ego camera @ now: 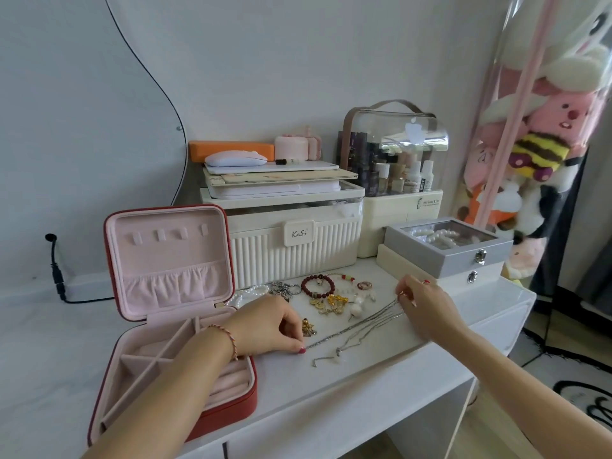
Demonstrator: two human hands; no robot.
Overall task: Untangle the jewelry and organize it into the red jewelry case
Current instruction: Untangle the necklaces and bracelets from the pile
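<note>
The red jewelry case (231, 404) lies open at the left of the white table, its pink lid upright and its divided tray showing. A silver chain necklace (356, 327) stretches across the table between my hands. My left hand (268, 326) pinches its near end beside the case. My right hand (425, 308) pinches the far end, lifted slightly. A second thin silver chain (341, 351) lies loose just in front. Behind them sit a dark red bead bracelet (317, 286), gold charms (331, 303), a pearl strand (251, 291) and small earrings (357, 309).
A cream ribbed storage box (291, 250) stands behind the jewelry, with a clear cosmetics case (397, 160) to its right. A grey glass-lidded box (447, 246) of pearls sits on a cream box at the right. The table edge (364, 385) runs close in front.
</note>
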